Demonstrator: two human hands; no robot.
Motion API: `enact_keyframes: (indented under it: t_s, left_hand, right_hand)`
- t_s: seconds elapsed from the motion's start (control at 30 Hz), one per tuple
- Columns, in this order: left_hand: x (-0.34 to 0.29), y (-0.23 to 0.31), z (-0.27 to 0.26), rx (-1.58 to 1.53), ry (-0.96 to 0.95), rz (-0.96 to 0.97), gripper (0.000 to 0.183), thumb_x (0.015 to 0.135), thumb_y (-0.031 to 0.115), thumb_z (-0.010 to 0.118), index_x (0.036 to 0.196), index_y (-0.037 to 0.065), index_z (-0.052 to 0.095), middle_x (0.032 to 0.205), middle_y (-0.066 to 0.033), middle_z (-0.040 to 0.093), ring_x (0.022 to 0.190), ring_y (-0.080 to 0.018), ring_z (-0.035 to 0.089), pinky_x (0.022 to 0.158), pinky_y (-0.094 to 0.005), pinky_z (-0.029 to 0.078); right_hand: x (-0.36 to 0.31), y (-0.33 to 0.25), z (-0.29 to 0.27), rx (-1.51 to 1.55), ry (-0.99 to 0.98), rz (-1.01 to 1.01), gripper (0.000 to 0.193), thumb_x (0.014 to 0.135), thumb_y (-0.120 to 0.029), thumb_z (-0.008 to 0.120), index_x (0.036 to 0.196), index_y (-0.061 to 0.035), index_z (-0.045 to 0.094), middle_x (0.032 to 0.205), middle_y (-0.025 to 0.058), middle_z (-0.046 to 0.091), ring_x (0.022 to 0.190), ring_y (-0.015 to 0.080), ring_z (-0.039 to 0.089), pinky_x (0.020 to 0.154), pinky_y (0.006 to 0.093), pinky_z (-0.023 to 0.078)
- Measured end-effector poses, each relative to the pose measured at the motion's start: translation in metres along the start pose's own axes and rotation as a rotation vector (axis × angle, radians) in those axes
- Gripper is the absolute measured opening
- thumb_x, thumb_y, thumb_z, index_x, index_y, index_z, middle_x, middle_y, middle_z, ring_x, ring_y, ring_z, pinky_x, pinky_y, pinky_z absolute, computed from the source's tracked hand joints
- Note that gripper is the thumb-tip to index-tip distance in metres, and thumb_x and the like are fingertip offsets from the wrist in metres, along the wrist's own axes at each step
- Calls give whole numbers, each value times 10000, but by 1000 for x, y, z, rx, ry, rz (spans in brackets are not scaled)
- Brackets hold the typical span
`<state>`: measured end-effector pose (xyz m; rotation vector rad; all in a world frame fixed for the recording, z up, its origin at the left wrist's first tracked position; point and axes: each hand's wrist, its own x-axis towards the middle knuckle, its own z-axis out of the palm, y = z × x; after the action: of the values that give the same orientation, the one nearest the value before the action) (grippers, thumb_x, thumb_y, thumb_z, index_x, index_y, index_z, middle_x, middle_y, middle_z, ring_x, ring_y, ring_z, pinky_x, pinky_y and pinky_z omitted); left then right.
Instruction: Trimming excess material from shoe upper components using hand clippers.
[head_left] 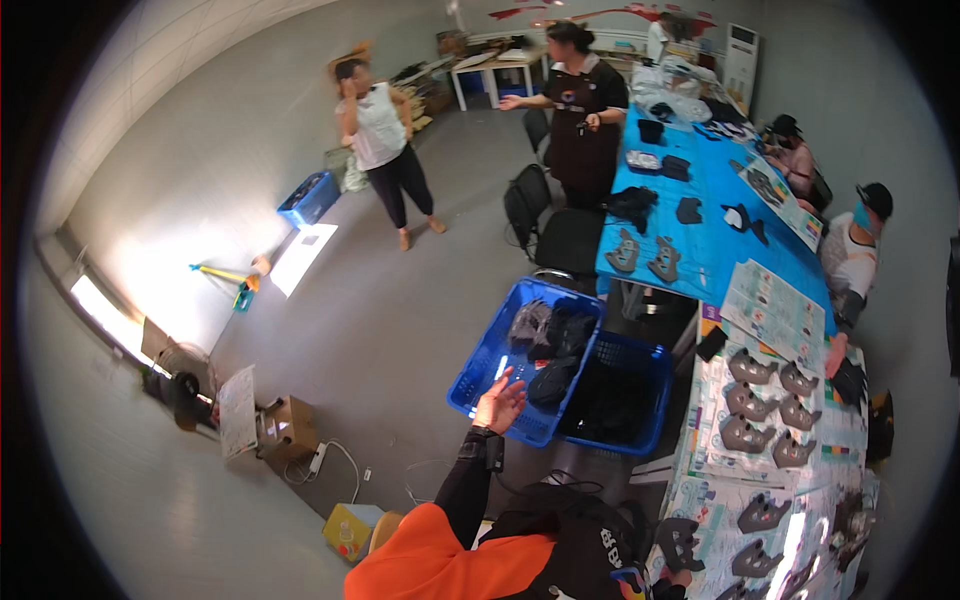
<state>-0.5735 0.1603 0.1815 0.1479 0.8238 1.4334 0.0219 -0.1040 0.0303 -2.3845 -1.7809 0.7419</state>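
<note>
The long worktop (700, 250) runs away from you on your right, blue-covered at its far end and laid with printed sheets near you. Rows of grey moulded pieces (750, 400) lie flat on the sheets. Other people sit along its far side, and two stand out on the floor.

Beside the worktop on your left, two blue crates stand on the floor, touching. The nearer-left crate (480, 375) has its long axis running away from you, leaning a little right. It holds a loose heap of dark pieces (550, 335) at its far end. They lie piled at all angles, so no single direction can be read from them. The second crate (650, 400) looks dark inside.

Your left hand (498, 402) hovers over the near rim of the first crate, its grip open and empty, fingers spread and pointing up toward the heap. This looks like the reach-in step. Picking up a piece would call for going farther forward and down before closing.

Your right hand is lost among dark shapes at the lower edge, so its grip cannot be told.
</note>
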Motion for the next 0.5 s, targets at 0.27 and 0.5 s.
enact_keyframes:
  t_s: [0.27, 0.5]
  left_hand:
    - [8, 7, -8, 41, -93, -18, 494, 981, 368, 666, 1435, 227, 531, 1170, -69, 610, 956, -189, 591, 856, -354, 500]
    - [7, 9, 9, 143, -135, -105, 471, 1014, 347, 613, 1446, 179, 524, 1094, -41, 655, 917, -146, 616, 828, -294, 505]
  right_hand:
    - [-38, 12, 17, 107, 82, 174, 359, 938, -323, 633, 983, 32, 658, 758, 94, 665, 631, 260, 600, 604, 433, 489]
    - [-9, -26, -18, 384, 163, 338, 411, 941, -399, 609, 1051, -10, 687, 847, 129, 698, 754, 281, 641, 659, 455, 500]
